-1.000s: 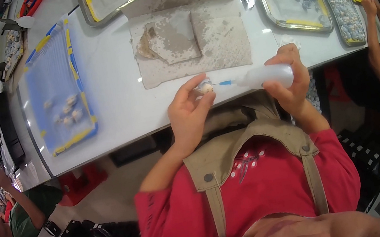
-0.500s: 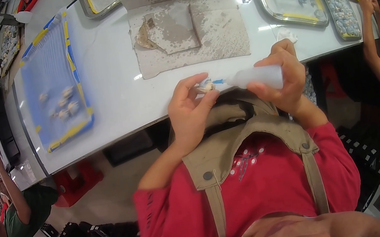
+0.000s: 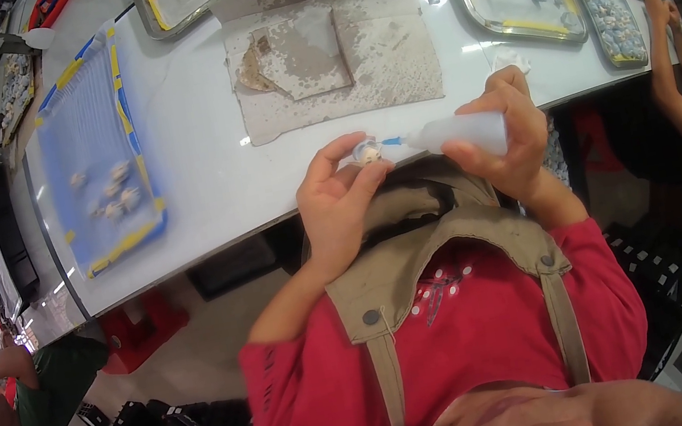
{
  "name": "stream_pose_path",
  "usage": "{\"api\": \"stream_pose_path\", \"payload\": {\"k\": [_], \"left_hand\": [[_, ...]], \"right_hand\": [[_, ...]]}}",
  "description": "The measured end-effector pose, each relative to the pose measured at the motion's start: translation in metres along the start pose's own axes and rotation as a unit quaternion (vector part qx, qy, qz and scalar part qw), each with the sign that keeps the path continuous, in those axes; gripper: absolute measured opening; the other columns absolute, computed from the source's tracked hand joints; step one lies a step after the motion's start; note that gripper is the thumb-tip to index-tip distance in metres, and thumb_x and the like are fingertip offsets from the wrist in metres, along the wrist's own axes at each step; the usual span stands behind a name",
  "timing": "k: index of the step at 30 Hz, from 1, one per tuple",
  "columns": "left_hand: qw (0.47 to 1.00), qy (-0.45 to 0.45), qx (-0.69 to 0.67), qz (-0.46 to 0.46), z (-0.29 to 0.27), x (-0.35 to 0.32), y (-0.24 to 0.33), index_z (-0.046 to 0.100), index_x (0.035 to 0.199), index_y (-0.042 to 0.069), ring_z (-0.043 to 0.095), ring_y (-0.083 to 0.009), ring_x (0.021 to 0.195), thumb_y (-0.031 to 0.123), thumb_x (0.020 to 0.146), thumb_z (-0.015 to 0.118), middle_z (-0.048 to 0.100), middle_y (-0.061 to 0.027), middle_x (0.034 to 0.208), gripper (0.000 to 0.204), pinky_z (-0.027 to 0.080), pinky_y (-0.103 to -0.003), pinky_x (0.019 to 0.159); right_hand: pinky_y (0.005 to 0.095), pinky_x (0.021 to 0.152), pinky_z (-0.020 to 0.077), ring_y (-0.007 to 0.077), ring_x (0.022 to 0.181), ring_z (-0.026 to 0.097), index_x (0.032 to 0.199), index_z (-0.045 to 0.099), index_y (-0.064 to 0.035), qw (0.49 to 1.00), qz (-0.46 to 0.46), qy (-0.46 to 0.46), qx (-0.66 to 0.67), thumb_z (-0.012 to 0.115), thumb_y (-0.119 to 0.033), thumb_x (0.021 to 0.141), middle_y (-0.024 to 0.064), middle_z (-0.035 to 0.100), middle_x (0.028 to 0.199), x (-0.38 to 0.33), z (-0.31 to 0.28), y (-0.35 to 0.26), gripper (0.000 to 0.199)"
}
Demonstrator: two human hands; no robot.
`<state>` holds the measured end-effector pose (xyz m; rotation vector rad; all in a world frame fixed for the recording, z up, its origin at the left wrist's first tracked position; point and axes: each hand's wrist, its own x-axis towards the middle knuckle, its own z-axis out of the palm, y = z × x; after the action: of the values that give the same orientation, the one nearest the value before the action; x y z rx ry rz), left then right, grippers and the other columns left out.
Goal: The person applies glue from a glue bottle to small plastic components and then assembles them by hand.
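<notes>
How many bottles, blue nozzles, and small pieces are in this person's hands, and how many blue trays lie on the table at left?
White bottle, in the right hand: 1
Blue nozzle, on that bottle: 1
Small pale piece, in the left hand: 1
Blue tray: 1
Total: 4

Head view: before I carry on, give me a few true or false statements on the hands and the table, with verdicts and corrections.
1. The right hand holds a whitish bottle. True.
2. The left hand pinches a small pale piece. True.
3. The bottle points away from the small pale piece. False: its blue tip points toward it.
4. The blue tray is at the person's right. False: it is at the left, with several loose pale pieces on it.
5. The stained cardboard lies on the white table. True.
</notes>
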<state>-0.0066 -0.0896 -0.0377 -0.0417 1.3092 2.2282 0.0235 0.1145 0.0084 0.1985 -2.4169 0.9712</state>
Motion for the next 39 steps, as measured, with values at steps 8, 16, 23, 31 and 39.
{"api": "stream_pose_path", "payload": {"k": [8, 16, 23, 31, 39], "left_hand": [[1.0, 0.014, -0.002, 0.007, -0.005, 0.005, -0.002, 0.048, 0.114, -0.002, 0.059, -0.0152, 0.083, 0.001, 0.082, 0.059, 0.057, -0.0127, 0.108, 0.034, 0.048, -0.022, 0.073], [0.98, -0.107, -0.159, -0.045, -0.02, 0.012, 0.012, 0.046, 0.116, -0.001, 0.058, -0.0162, 0.084, 0.006, 0.085, 0.057, 0.055, -0.0142, 0.108, 0.034, 0.046, -0.022, 0.07], [0.957, -0.176, -0.228, -0.044, -0.027, 0.026, 0.023, 0.047, 0.116, -0.002, 0.057, -0.0163, 0.079, 0.016, 0.081, 0.065, 0.056, -0.0158, 0.108, 0.043, 0.045, -0.023, 0.065], [0.967, -0.156, -0.181, -0.085, -0.01, 0.033, 0.014, 0.048, 0.115, -0.001, 0.058, -0.0168, 0.081, 0.01, 0.082, 0.062, 0.056, -0.0149, 0.106, 0.037, 0.049, -0.022, 0.069], [0.976, -0.121, -0.115, -0.136, 0.009, 0.03, 0.005, 0.049, 0.115, 0.0, 0.059, -0.0161, 0.083, 0.005, 0.083, 0.06, 0.056, -0.0143, 0.109, 0.034, 0.05, -0.02, 0.071]], "right_hand": [[0.0299, 0.065, 0.0394, 0.0221, 0.07, 0.046, 0.081, 0.059, -0.0018, 0.999, 0.009, 0.02, 0.033, 0.077, -0.017, 0.063, 0.0075, 0.051, 0.069, 0.003, 0.012, 0.021, 0.03], [0.0312, 0.073, 0.0423, 0.0215, 0.081, 0.056, 0.091, 0.058, 0.0, 0.959, 0.235, 0.082, 0.137, 0.064, -0.02, 0.08, 0.0136, 0.059, 0.084, 0.028, 0.068, 0.073, 0.024], [0.0276, 0.073, 0.0435, 0.0169, 0.077, 0.059, 0.091, 0.062, -0.0058, 0.97, 0.149, 0.128, -0.144, 0.057, -0.021, 0.084, 0.0064, 0.064, 0.083, 0.057, 0.007, 0.15, 0.017], [0.0371, 0.071, 0.0435, 0.0219, 0.083, 0.059, 0.086, 0.064, -0.0113, 0.877, 0.208, 0.07, -0.428, 0.063, -0.042, 0.074, 0.0031, 0.064, 0.084, 0.095, -0.046, 0.243, 0.033], [0.0393, 0.074, 0.0392, 0.0211, 0.087, 0.056, 0.084, 0.063, -0.0152, 0.862, 0.193, 0.009, -0.469, 0.064, -0.041, 0.072, -0.0019, 0.063, 0.084, 0.083, -0.048, 0.246, 0.029]]}}
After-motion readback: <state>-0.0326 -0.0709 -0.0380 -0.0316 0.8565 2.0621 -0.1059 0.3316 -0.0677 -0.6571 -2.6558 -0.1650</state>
